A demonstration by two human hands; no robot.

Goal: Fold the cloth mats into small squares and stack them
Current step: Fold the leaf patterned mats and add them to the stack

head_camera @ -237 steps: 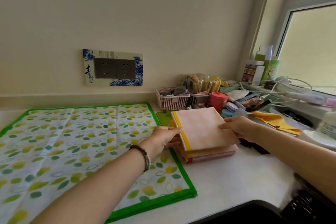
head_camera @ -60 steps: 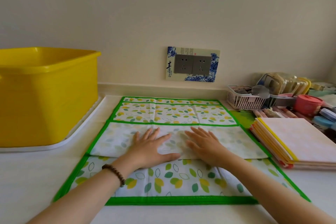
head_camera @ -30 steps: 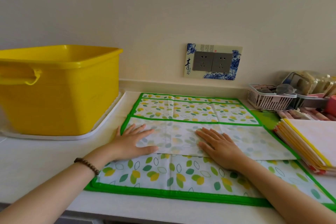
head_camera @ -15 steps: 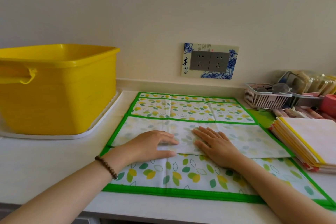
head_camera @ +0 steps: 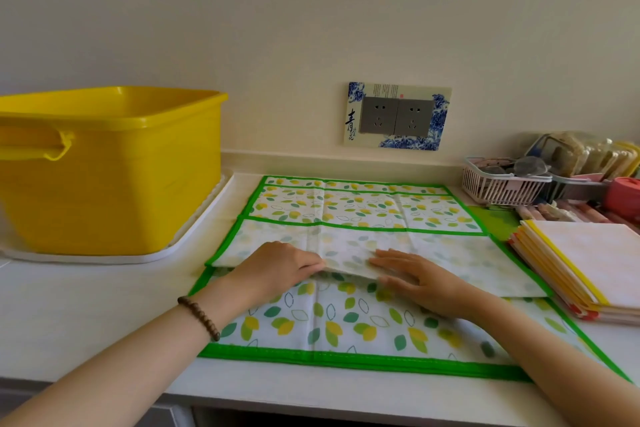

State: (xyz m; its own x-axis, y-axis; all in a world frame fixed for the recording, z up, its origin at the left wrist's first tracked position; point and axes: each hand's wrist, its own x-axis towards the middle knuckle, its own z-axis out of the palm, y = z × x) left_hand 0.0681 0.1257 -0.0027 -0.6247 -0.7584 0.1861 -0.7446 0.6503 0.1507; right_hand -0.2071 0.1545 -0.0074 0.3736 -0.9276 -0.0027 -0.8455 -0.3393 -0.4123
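Note:
A leaf-print cloth mat (head_camera: 346, 319) with a green border lies spread on the white counter. Its far part is folded toward me as a pale flap (head_camera: 460, 260), underside up. My left hand (head_camera: 277, 270) has its fingers curled around the flap's near fold edge, which is lifted slightly at the middle. My right hand (head_camera: 422, 284) lies flat with its fingers spread on the flap beside it. A stack of folded mats (head_camera: 595, 260), pink with yellow edges, rests at the right, touching the mat's corner.
A big yellow tub (head_camera: 114, 177) on a white tray (head_camera: 194, 232) fills the left. A white basket (head_camera: 498, 187), packets and a red container (head_camera: 627, 194) crowd the back right. A green mat (head_camera: 498, 222) shows behind the stack. A wall socket (head_camera: 398, 116) sits above.
Earlier I set a folded mat on the stack. Since then both hands smoothed the flap; now my left hand has slid to the middle and curled on the fold edge, which lifts slightly.

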